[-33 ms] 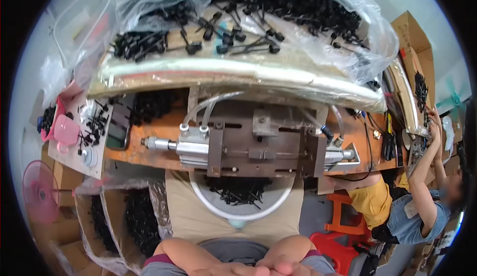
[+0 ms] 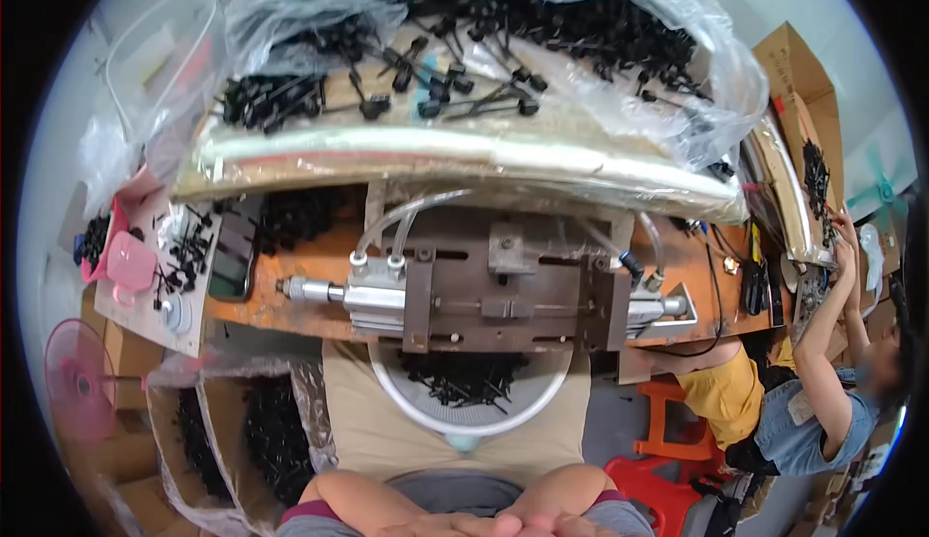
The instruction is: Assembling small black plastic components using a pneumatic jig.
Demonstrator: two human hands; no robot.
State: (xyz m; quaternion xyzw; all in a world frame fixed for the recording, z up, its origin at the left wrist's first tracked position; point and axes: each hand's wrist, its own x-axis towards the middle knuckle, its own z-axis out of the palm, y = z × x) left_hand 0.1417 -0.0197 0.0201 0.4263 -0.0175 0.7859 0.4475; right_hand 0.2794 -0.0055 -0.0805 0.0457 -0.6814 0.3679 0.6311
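At the lower edge, close to my body, my left hand [image 2: 435, 525] and my right hand [image 2: 544, 522] meet. The picture's edge cuts off most of their fingers, so their grip is hidden, and no held thing shows. Ahead of them, on my lap, rests a white mesh basket [image 2: 463, 425] with many thin black plastic parts [image 2: 474, 382] inside. Above the basket, at the orange table's front, stands a metal clamping fixture [image 2: 505, 319] with a silver air cylinder on each side and clear hoses. Both hands are well apart from it.
A plastic-lined tray [image 2: 455, 155] heaped with black parts spans the back. At left are a phone [image 2: 233, 261], a pink cup [image 2: 132, 261], a pink fan [image 2: 81, 376] and lined boxes [image 2: 218, 411]. Pliers [image 2: 755, 285] and a seated co-worker [image 2: 818, 411] are at right.
The table things sit slightly lower in the picture. My hands have slipped a little farther below the lower edge, so less of the fingers shows.
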